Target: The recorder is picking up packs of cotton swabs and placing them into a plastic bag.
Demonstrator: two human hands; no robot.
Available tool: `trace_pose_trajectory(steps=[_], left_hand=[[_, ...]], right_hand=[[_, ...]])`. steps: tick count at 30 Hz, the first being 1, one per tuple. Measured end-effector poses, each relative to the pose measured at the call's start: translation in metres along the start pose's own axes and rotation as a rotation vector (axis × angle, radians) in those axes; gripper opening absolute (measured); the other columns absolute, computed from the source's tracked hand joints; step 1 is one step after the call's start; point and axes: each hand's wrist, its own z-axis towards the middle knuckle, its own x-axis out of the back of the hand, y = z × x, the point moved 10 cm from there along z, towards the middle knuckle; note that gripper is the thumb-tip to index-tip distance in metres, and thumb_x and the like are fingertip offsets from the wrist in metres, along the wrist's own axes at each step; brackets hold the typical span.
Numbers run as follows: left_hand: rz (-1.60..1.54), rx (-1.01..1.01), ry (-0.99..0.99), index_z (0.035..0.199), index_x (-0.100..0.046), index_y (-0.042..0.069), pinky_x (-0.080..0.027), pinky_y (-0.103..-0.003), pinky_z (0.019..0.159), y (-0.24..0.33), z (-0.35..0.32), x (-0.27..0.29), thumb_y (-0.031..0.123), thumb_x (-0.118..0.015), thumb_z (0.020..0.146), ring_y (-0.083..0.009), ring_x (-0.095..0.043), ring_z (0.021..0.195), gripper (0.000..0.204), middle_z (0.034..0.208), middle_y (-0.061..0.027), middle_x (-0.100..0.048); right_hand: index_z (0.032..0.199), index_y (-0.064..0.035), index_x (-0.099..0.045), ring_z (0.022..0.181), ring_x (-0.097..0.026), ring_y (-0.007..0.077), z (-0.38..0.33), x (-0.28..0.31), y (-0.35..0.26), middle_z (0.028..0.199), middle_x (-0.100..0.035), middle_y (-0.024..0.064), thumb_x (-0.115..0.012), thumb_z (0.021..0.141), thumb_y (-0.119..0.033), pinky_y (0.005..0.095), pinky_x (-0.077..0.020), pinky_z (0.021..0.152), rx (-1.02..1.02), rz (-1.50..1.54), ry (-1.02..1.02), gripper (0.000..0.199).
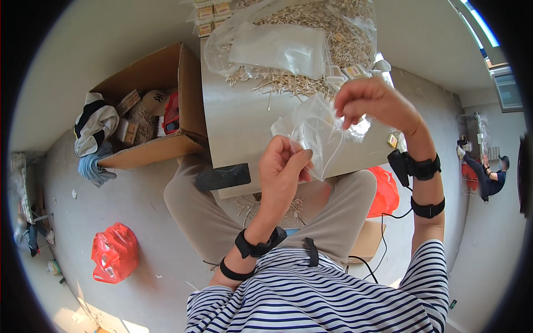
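A small clear plastic bag [322, 130] hangs above the near part of the table, its mouth toward my right hand. My left hand [285, 166] is closed on the bag's lower left side, thumb pressed against the fingers. At the bag's upper right edge, my right hand [369, 102] has its fingers curled in a pinch on the film, slightly smeared by motion. Beyond the hands lies a heap of cotton swabs [294, 82]. Over part of it rests a stack of flat clear bags [280, 47], beside a large clear plastic sack [219, 55].
Small labelled packs [355, 72] lie by the swabs. An open cardboard box [191, 89] stands left of the table [233, 116], with clothing [95, 125] over its side. Red plastic bags [115, 252] sit on the floor. A black cable [383, 238] hangs by my right. Another person [491, 177] is far right.
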Motion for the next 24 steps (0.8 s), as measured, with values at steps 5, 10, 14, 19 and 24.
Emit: trace_pose_trajectory(steps=[5,10,14,19,24], left_hand=[[0.099,0.028,0.007,0.093,-0.054,0.005,-0.047,-0.02,0.052,0.004,-0.003,-0.001,0.006,-0.063,0.091,-0.007,-0.058,0.058,0.009,0.074,-0.0045,-0.064],[0.148,0.038,0.031,0.093,-0.054,0.005,-0.047,-0.019,0.053,0.009,-0.011,0.008,0.007,-0.063,0.092,-0.0069,-0.058,0.058,0.009,0.074,-0.0046,-0.064],[0.145,0.047,0.008,0.093,-0.054,0.005,-0.047,-0.019,0.053,0.004,-0.01,0.005,0.008,-0.063,0.092,-0.0066,-0.058,0.058,0.01,0.075,-0.0046,-0.064],[0.168,0.036,0.031,0.093,-0.055,0.005,-0.047,-0.019,0.053,0.003,-0.012,0.007,0.008,-0.063,0.092,-0.0068,-0.059,0.058,0.009,0.074,-0.0048,-0.064],[0.194,0.045,0.037,0.092,-0.055,0.004,-0.046,-0.02,0.053,0.002,-0.013,0.01,0.007,-0.063,0.091,-0.0073,-0.058,0.058,0.009,0.073,-0.0049,-0.064]], right_hand=[[0.095,0.0019,-0.061,0.049,-0.06,0.014,0.02,0.153,0.214,0.073,-0.067,0.0111,-0.07,0.087,-0.019,0.0243,-0.0421,0.043,-0.383,0.139,0.863,0.024],[0.075,0.0006,-0.063,0.046,-0.058,0.0158,0.059,0.136,0.282,0.063,-0.064,0.012,-0.078,0.079,-0.01,0.0255,-0.039,0.038,-0.589,0.453,1.129,0.019],[0.07,-0.0004,-0.061,0.045,-0.053,0.015,0.063,0.148,0.31,0.062,-0.061,0.0094,-0.076,0.078,-0.007,0.0269,-0.0365,0.039,-0.63,0.524,1.157,0.018],[0.065,-0.0018,-0.058,0.045,-0.046,0.0137,0.051,0.149,0.294,0.058,-0.054,0.0072,-0.066,0.078,-0.001,0.0288,-0.032,0.041,-0.368,0.494,1.007,0.015],[0.077,-0.0008,-0.064,0.049,-0.049,0.0106,-0.028,0.077,0.254,0.063,-0.058,0.0031,-0.068,0.077,-0.003,0.0242,-0.034,0.043,-0.114,0.663,0.88,0.005]])
